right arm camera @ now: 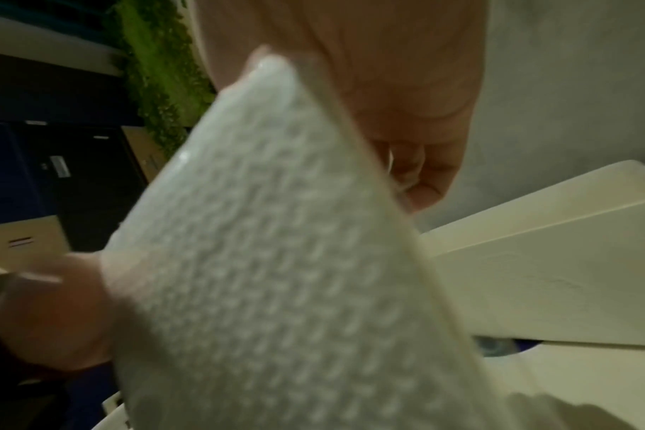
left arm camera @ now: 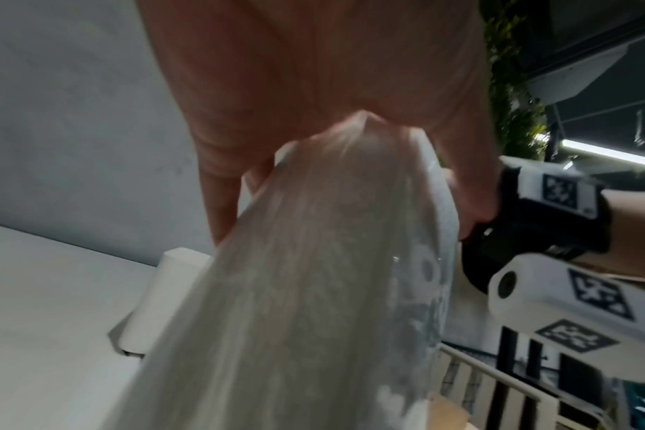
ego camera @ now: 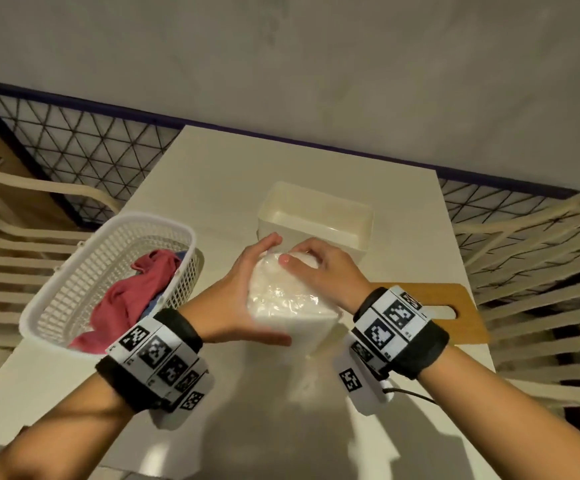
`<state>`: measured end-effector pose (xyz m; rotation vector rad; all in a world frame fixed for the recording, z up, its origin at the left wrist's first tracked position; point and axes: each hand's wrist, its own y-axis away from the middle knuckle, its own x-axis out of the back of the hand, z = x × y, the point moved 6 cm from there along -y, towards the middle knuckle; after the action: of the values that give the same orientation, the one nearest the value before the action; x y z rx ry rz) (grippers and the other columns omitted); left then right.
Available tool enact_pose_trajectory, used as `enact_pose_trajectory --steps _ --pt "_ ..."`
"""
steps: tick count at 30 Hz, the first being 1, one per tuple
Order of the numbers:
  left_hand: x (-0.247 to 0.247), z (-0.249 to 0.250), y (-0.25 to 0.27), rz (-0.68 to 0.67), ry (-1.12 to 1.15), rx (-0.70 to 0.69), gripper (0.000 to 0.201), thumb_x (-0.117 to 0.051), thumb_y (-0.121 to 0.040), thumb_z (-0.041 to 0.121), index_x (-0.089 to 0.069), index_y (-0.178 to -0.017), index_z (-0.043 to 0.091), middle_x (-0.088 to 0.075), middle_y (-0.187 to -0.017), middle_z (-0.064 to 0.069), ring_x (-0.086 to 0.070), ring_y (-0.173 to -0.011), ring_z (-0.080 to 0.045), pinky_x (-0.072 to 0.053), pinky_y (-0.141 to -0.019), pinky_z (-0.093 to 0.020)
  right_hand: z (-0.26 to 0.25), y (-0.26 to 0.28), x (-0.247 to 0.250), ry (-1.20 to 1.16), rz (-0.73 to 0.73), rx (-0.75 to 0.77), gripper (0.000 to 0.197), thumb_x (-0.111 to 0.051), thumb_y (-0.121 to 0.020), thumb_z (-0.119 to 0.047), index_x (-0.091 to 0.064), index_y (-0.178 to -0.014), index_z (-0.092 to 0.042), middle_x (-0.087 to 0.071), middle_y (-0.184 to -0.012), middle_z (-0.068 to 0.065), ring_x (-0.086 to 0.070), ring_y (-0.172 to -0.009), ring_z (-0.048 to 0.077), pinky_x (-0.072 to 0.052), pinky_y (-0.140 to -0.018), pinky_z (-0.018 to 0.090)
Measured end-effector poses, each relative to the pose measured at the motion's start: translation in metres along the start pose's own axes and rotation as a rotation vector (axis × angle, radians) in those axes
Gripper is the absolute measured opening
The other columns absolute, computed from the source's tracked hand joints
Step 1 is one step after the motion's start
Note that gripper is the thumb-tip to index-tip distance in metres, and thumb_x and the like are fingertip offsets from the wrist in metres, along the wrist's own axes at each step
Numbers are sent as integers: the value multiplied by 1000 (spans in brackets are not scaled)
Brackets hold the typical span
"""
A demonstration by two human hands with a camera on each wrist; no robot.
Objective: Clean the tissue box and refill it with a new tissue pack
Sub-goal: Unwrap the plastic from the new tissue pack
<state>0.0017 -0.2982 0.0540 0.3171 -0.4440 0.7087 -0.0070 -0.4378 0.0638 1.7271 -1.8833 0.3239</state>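
The new tissue pack (ego camera: 290,299), white tissues in clear plastic, is held just above the table in front of the tissue box. My left hand (ego camera: 243,292) grips its left side, fingers at the far end and thumb at the near end. My right hand (ego camera: 319,271) grips the far right end, thumb on top. The tissue box (ego camera: 316,220) is a cream plastic tub, open and with nothing visible inside, standing behind the pack. Its wooden lid (ego camera: 433,306) lies flat to the right. The pack (left arm camera: 313,291) fills the left wrist view, and the pack (right arm camera: 276,261) fills the right wrist view beside the box (right arm camera: 534,261).
A white mesh basket (ego camera: 74,268) with a red cloth (ego camera: 132,292) stands on the table's left side. Cream slatted chairs (ego camera: 541,271) flank the table on both sides. A wall and a wire mesh panel (ego camera: 84,147) run behind the table's far edge.
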Motion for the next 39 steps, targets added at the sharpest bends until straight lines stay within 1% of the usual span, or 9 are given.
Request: enact_pose_trajectory --steps 6,11,15,18,20,25,31,35,39 --pt "12 -3 7 129 -122 30 88 -75 -48 55 -25 -120 56 -26 -115 41 -28 -109 26 -30 -83 -4 -40 11 6 151 29 390 37 -58 -88 -29 -54 -123 -19 -47 -123 1 -43 -110 8 -37 -97 23" --pt "7 -7 12 115 -119 65 90 -82 -46 49 -26 -117 51 -28 -112 38 -33 -106 24 -30 -84 -2 -51 22 -9 430 -243 562 28 -58 -88 -19 -61 -114 -11 -56 -103 4 -49 -101 17 -39 -91 29" --pt "5 -8 12 144 -182 34 92 -76 -43 56 -25 -119 48 -19 -119 28 -29 -117 7 -21 -93 -3 -54 26 -11 556 -261 465 40 -55 -89 -24 -51 -127 -12 -48 -118 10 -43 -108 18 -32 -88 23" --pt "4 -6 11 146 -170 -38 87 -75 -44 56 -28 -118 52 -18 -130 34 -23 -125 14 -20 -98 -5 -55 28 -10 674 -243 367 42 -53 -89 -28 -47 -128 -13 -48 -122 8 -39 -118 23 -30 -98 30" --pt "5 -4 9 106 -122 -48 81 -75 -46 54 -30 -113 57 -26 -128 37 -29 -118 22 -29 -91 -2 -55 28 -7 725 -225 282 40 -54 -88 -32 -49 -123 -14 -52 -118 7 -41 -115 24 -29 -99 34" --pt "6 -3 -1 6 -144 -49 82 -74 -48 52 -36 -120 45 -43 -128 15 -48 -114 -5 -45 -95 -26 -52 20 0 560 -255 136 30 -67 -80 -29 -61 -103 -10 -52 -88 1 -44 -88 17 -37 -79 28" --pt "8 -8 -4 -29 -160 -35 79 -79 -53 44 -36 -118 35 -45 -119 13 -52 -107 -12 -47 -90 -32 -56 25 -2 445 -209 62 6 -66 -80 -16 -64 -85 -16 -49 -70 -8 -43 -64 4 -35 -59 15" --pt "4 -7 2 -65 -189 -71 78 -81 -54 40 -36 -118 31 -45 -110 16 -55 -101 -14 -49 -87 -36 -56 33 -8 316 -259 -58 6 -64 -80 -14 -61 -80 -19 -52 -73 -6 -49 -70 10 -42 -70 24" --pt "3 -7 4 -74 -187 -81 73 -79 -55 42 -38 -114 27 -49 -113 11 -57 -96 -18 -49 -83 -36 -67 35 -19 545 -279 -39 9 -64 -81 -21 -58 -86 -17 -53 -74 -5 -50 -73 14 -39 -63 21"
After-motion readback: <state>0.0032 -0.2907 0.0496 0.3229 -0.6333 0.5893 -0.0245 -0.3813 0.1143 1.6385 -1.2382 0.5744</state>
